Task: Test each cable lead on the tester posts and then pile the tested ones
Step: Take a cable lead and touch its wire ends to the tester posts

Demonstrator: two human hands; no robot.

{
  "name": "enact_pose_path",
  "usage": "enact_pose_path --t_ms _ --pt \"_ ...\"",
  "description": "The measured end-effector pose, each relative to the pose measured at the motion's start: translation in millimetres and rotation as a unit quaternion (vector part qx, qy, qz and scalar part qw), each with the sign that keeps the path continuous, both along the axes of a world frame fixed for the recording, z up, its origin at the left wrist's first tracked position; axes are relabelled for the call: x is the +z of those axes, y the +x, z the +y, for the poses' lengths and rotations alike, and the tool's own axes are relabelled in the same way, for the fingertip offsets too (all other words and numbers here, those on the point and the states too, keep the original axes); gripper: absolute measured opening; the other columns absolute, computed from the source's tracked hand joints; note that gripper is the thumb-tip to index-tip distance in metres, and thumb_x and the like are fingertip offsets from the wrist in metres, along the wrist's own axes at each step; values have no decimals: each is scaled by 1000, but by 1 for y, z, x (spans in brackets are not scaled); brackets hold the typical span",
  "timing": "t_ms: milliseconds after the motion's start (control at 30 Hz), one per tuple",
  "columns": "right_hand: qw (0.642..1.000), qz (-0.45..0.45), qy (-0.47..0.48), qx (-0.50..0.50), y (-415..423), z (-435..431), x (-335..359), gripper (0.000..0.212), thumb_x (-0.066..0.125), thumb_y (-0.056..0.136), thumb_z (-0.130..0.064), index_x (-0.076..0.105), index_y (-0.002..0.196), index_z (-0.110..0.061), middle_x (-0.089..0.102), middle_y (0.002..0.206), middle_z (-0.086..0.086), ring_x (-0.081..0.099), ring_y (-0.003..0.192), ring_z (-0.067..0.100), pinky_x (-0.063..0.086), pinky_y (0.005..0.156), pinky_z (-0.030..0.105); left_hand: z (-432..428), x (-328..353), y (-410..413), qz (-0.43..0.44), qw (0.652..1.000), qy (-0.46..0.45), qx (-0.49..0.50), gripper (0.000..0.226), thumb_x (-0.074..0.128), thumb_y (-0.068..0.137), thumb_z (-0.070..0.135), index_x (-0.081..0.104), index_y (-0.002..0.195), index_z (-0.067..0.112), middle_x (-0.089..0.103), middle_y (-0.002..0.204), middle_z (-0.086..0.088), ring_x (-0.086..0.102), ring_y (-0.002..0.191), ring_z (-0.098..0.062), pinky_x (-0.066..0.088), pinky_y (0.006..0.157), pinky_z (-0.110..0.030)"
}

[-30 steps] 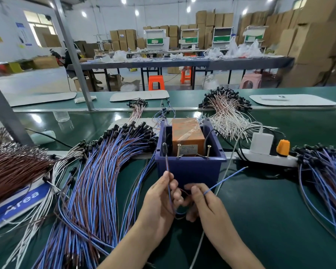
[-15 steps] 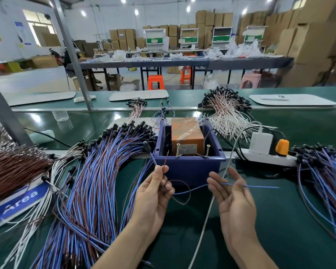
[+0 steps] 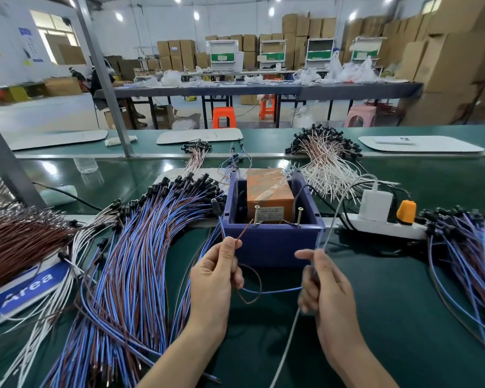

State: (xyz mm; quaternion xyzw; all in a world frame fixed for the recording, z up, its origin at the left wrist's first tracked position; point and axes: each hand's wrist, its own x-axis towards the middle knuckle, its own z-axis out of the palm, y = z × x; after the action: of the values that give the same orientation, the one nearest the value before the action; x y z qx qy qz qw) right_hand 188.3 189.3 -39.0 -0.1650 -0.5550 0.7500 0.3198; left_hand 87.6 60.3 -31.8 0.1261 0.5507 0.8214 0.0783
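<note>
While hands (image 3: 216,278) (image 3: 324,284) pinch lead (image 3: 272,291) ends, fingers curled

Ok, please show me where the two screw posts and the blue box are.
left screw post (image 3: 256,215), head view, middle of its shaft.
right screw post (image 3: 299,217), head view, middle of its shaft.
blue box (image 3: 275,247), head view, bare front wall.

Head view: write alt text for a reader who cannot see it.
The left hand holds a cable's brown lead toward a screw post on a blue box; the right hand pinches its blue lead. Cable piles lie beside it.
</note>
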Motion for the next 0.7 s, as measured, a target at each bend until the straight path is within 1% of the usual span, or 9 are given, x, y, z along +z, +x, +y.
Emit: enact_pose_path --t_ms 100,233,333,433,533,600,700 --pt "1000 -22 9 17 -5 -2 -4 36 47 101 -40 76 89 -21 29 56 -5 25 44 9 34 43 24 -1 0 1 78 994 -61 55 25 56 99 38 72 86 25 43 54 3 41 48 -12 38 46 -22" --pt "999 -40 22 20 -10 -4 -8 39 44 106 -31 75 86 -20 28 56 -7 24 47 10 34 45 25 6 0 2 127 982 -93 105 28 50 102 44 63 83 27 47 56 6 41 47 -11 36 43 -24" --pt "999 -41 32 10 -10 -4 -9 39 44 106 -30 75 86 -20 29 56 -7 25 48 10 34 45 25 12 -3 4 165 971 -123 120 29 48 102 52 61 86 32 50 56 7 42 47 -11 38 43 -31" --pt "998 -37 44 -7 -10 -4 -8 37 44 106 -34 75 89 -22 31 57 -7 27 48 9 36 45 23 14 -4 1 197 961 -149 126 30 45 98 61 59 89 36 52 58 7 45 49 -14 42 46 -40" --pt "998 -26 49 -13 -9 -4 -5 37 48 97 -49 75 92 -24 33 58 -8 29 49 9 37 46 22 17 -4 -6 197 958 -149 144 31 44 98 61 58 90 35 51 58 7 45 51 -17 44 49 -47" --pt "998 -22 54 -12 -9 -4 -4 40 48 90 -55 75 93 -26 34 57 -8 29 49 9 38 46 23 19 -6 -6 184 962 -139 144 33 43 97 62 57 89 34 51 59 8 44 51 -17 43 49 -49" --pt "998 -22 61 -9 -9 -4 -4 39 48 88 -56 75 94 -27 35 57 -7 30 49 9 39 46 23 21 -11 -5 172 967 -133 129 36 43 97 64 56 87 32 51 59 8 42 50 -15 40 48 -49"
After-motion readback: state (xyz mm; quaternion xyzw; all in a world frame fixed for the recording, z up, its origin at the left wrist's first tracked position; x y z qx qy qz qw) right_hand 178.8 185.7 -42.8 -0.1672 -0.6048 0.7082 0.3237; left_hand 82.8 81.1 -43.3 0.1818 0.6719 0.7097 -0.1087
